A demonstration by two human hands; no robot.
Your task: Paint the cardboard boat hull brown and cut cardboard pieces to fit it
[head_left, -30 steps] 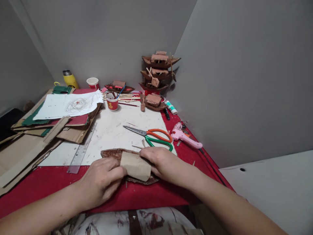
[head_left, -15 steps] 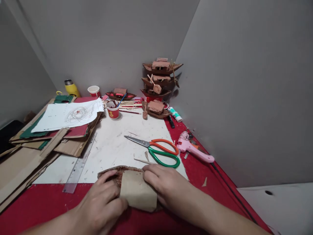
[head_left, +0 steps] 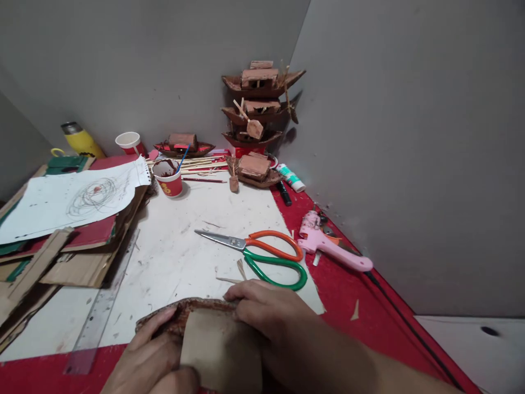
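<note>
A brown boat-shaped piece [head_left: 180,316] lies low in the view, with a curved tan cardboard piece [head_left: 221,350] over its middle. My left hand [head_left: 153,355] grips the boat's left side, its index finger along the rim and its thumb against the cardboard's left edge. On the other side my right hand [head_left: 270,328] holds the far rim and the cardboard's right edge, fingers bent. The boat's near side is hidden by the hands and cardboard. Just beyond my right hand lie scissors [head_left: 246,243] with orange and green handles and thin cardboard scraps [head_left: 241,269].
Stacked model boats [head_left: 260,82] stand at the back, near a paint cup [head_left: 168,179] and sticks [head_left: 205,164]. A pink glue gun [head_left: 334,250] lies right. Left are layered cardboard [head_left: 82,268], a drawing [head_left: 94,197] and a clear ruler [head_left: 100,306].
The view has moved closer and shifted, so the boat piece and both hands appear lower and larger. Both hands keep their hold on the piece.
</note>
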